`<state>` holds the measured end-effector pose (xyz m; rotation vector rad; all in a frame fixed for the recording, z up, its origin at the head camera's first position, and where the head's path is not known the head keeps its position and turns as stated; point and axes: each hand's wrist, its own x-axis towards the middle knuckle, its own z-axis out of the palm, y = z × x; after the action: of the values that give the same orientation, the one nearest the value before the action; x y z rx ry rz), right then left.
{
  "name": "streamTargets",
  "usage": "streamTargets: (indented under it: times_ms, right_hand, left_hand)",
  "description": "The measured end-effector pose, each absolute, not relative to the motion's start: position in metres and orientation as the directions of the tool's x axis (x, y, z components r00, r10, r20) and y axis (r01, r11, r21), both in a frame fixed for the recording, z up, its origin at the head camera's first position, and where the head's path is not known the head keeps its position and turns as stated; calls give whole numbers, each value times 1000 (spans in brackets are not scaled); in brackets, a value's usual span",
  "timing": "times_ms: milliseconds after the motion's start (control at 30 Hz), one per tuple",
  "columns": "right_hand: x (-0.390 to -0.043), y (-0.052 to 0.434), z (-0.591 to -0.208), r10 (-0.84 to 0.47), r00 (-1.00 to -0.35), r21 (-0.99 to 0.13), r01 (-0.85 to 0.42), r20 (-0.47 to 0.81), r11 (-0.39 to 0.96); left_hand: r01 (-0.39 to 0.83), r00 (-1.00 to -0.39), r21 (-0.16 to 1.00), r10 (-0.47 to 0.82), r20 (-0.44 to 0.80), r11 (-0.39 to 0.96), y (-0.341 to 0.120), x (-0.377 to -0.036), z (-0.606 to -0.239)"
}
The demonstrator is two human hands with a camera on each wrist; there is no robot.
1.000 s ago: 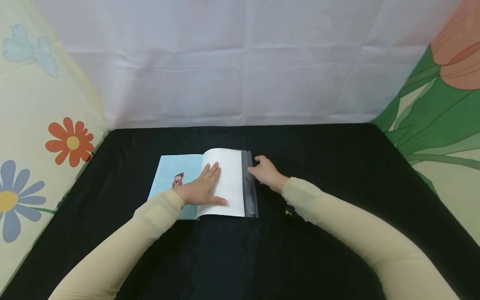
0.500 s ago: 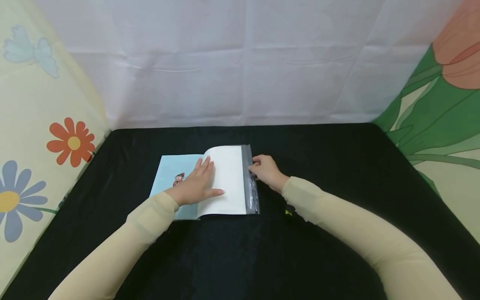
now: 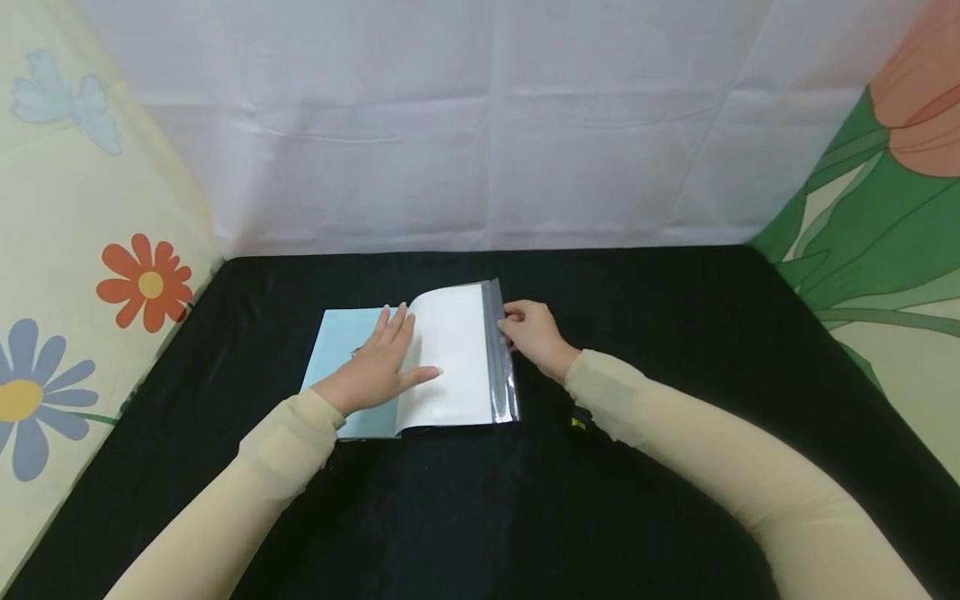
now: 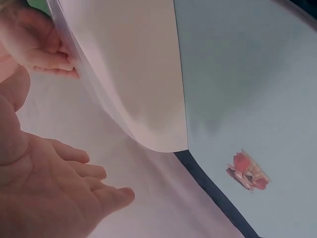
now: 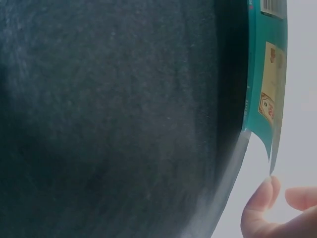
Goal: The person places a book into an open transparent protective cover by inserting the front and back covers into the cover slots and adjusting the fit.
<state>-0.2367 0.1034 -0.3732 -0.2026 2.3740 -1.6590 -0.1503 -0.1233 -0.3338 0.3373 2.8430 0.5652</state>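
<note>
open book (image 3: 420,367) lies flat near the centre of the black surface (image 3: 645,292). left hand (image 3: 378,367) rests on it with fingers straight, covering the seam between the pale blue page (image 3: 337,337) at 9 o'clock and the white page (image 3: 453,358). right hand (image 3: 528,333), at 3 o'clock of the book, pinches the raised outer edge of the white page, apparently with a clear plastic cover (image 3: 501,367) along that edge; the wrist views are too close to confirm

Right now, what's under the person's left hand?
The left hand rests on an open book, across its light blue page. The page's little picture is mostly covered.
</note>
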Motion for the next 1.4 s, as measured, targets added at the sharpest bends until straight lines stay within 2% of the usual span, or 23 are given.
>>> streamTargets:
  times_ms: [233, 1100, 1400]
  right_hand:
    - [-234, 103, -367, -264, -958, -946, 25, -115, 323]
    - [-218, 86, -350, -245, -970, -997, -22, 3, 76]
    - [-210, 77, -346, -299, -953, -999, -54, 48, 10]
  left_hand:
    - [193, -949, 418, 277, -151, 888, -124, -145, -334]
    - [231, -957, 442, 285, -59, 867, -122, -138, -313]
    - [237, -958, 446, 283, -39, 863, -124, -132, -300]
